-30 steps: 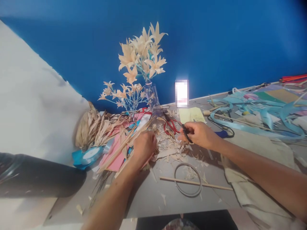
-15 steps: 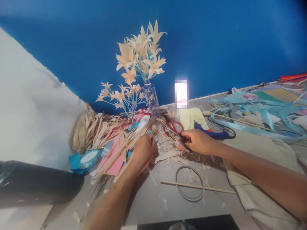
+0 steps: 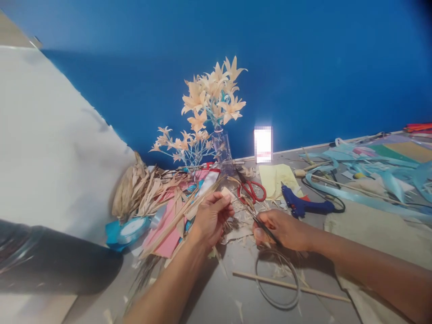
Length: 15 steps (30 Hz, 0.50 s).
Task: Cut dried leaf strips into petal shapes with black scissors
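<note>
My left hand (image 3: 216, 216) pinches a small pale piece of dried husk (image 3: 227, 192) between thumb and fingertips. My right hand (image 3: 283, 230) is wrapped round the dark handles of a pair of scissors (image 3: 249, 208), whose narrow blades point up and left toward the husk piece. Whether the blades touch it is hard to make out. Under both hands lie scattered husk scraps (image 3: 238, 235). Just beyond, a pair of red-handled scissors (image 3: 253, 192) rests on the table. A blue glue gun (image 3: 305, 203) lies to the right of them.
Cream husk flowers (image 3: 214, 96) stand in a clear bottle (image 3: 222, 153) against the blue wall. Dried husks (image 3: 130, 193) and a ribbon roll (image 3: 131, 230) are at left. A metal ring (image 3: 278, 307) overlaps a thin stick (image 3: 324, 293) in front. Blue ribbons (image 3: 364, 193) spread at right.
My left hand has lifted and turned, bringing the husk piece into sight. The scissors now point toward it in my right hand. The whole view has shifted, so everything sits lower and further right.
</note>
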Motion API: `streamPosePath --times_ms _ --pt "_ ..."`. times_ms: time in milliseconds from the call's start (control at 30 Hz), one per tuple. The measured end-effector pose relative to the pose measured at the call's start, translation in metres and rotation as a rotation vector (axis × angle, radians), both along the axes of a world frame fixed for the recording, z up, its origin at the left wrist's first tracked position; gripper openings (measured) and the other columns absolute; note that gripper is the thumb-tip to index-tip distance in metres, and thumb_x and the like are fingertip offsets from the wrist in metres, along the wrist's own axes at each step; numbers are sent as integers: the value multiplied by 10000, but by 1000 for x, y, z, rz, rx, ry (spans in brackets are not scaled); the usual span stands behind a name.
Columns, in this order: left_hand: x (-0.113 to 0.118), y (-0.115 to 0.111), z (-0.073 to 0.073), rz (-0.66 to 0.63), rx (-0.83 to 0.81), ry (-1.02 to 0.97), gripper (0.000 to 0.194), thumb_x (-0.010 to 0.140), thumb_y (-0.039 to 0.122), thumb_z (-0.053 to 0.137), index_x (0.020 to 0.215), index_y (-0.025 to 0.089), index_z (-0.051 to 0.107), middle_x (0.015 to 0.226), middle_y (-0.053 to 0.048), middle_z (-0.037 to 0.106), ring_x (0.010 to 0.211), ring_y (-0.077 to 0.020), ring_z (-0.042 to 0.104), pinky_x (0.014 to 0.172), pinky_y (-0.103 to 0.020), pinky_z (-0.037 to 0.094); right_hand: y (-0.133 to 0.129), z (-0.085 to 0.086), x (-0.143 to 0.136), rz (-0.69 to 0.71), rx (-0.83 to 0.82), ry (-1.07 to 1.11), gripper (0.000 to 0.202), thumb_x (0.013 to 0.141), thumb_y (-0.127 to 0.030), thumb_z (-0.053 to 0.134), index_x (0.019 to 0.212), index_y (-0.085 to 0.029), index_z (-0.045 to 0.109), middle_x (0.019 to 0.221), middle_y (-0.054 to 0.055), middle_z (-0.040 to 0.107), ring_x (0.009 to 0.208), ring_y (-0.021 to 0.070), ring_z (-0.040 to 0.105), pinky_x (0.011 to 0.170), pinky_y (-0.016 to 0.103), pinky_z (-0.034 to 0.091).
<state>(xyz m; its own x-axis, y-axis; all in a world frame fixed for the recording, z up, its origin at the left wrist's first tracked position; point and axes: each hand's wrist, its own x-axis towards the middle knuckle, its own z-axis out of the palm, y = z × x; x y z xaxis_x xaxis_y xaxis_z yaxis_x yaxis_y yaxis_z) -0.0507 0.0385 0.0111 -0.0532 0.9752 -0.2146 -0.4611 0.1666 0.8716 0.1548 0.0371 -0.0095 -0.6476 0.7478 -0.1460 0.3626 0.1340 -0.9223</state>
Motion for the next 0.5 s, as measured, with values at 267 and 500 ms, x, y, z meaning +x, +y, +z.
streamPosePath --times_ms 267,500 --pt "8 -10 1 -45 11 131 183 651 235 753 648 153 590 633 6 605 611 -120 613 536 -218 506 -2 1 1 48 -111 14 379 805 -512 672 743 -146 599 728 51 657 620 151 539 552 243 376" --pt "11 -11 4 -40 36 189 175 640 227 726 599 155 571 597 7 586 591 -128 607 572 -253 529 -3 9 1 41 -107 -63 445 809 -549 651 638 -140 612 662 60 683 527 114 459 486 231 303"
